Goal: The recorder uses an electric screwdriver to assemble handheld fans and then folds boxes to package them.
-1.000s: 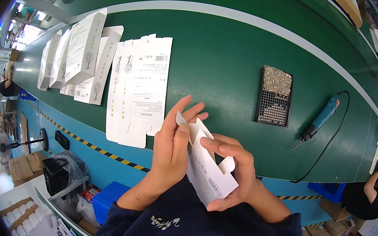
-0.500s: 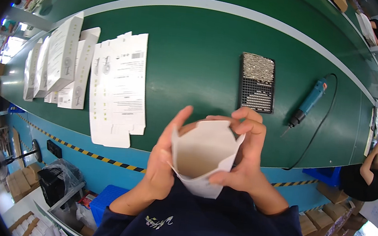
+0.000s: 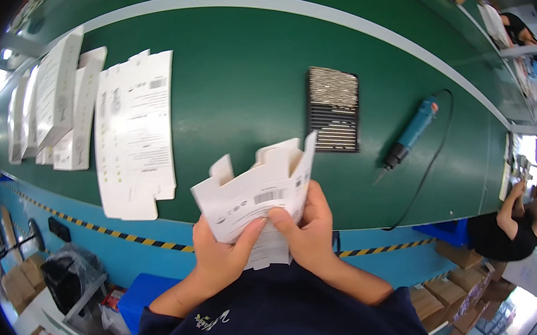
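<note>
Both my hands hold a white printed carton [image 3: 258,199], partly folded with its flaps sticking up, over the near edge of the green table [image 3: 237,91]. My left hand [image 3: 222,255] grips its lower left part with the thumb on the printed face. My right hand [image 3: 308,228] pinches its lower right side. A stack of flat white carton blanks [image 3: 133,132] lies on the table to the left of my hands.
More flat and folded cartons [image 3: 57,104] lie at the far left. A black tray of screws [image 3: 333,109] and a blue electric screwdriver [image 3: 410,134] with its cable sit to the right. Another person [image 3: 514,222] works at the right end. Boxes stand on the floor below.
The carton has turned from showing its open inside to its printed side, flaps up. The view shifted so the table things sit further right.
</note>
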Tool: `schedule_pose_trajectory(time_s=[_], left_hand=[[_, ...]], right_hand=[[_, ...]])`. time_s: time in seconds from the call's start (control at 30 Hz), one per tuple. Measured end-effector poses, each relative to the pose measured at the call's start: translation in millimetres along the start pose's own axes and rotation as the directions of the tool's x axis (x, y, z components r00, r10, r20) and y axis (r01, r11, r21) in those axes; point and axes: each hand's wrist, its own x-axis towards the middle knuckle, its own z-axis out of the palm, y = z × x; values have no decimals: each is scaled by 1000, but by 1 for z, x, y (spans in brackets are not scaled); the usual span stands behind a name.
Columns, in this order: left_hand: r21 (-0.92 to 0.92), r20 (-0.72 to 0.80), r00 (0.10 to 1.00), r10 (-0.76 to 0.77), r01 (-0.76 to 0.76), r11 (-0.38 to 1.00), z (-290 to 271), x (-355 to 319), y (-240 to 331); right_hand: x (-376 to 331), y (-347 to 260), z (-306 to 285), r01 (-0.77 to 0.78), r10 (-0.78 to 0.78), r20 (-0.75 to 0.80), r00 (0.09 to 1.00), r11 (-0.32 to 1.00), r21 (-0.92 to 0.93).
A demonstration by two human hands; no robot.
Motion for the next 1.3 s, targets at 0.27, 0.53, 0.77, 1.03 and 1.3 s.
schedule_pose_trajectory(time_s=[0.27,0.53,0.77,1.03,1.3], left_hand=[[-284,67,995,78,-56,957,-13,32,29],[-239,-25,994,108,-111,965,-3,25,27],[-159,-188,942,277,-307,938,-5,15,2],[-216,-32,996,87,-92,972,-12,16,-4],[-340,68,997,-32,53,939,-18,29,-1]], right_hand=[[-7,-21,-2,33,35,224,974,956,-293],[2,-37,23,-74,78,65,995,995,-73],[11,-25,37,204,-203,-38,979,979,24],[17,-31,12,-176,178,143,974,984,-23],[45,-40,8,-251,282,286,916,958,-141]])
